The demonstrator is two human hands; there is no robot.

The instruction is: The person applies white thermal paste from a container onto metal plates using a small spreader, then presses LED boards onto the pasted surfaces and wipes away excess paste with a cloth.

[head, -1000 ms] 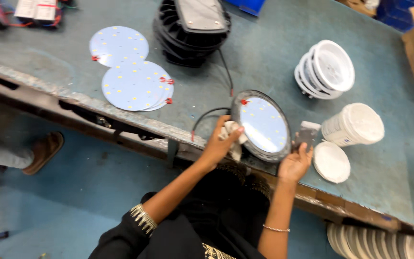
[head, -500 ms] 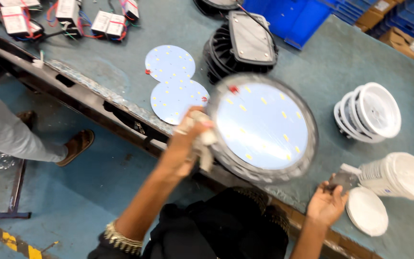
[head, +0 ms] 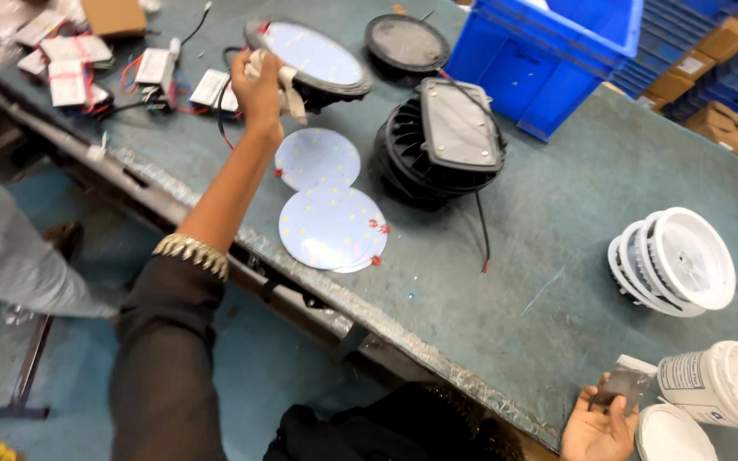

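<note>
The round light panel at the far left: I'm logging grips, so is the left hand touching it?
Touching. The head view shows the left hand gripping the round light panel at its rim.

Worn green bench [head: 591, 179]; 2 round boards [head: 328, 205]; black heatsink [head: 437, 154]; blue crate [head: 548, 60].

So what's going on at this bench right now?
A person at a green worktable reaches the left hand out to the far side, gripping a cloth and the rim of a round LED lamp beside a black finned housing. The right hand holds a small dark scraper near a white tub. Loose round LED boards lie between.
</note>
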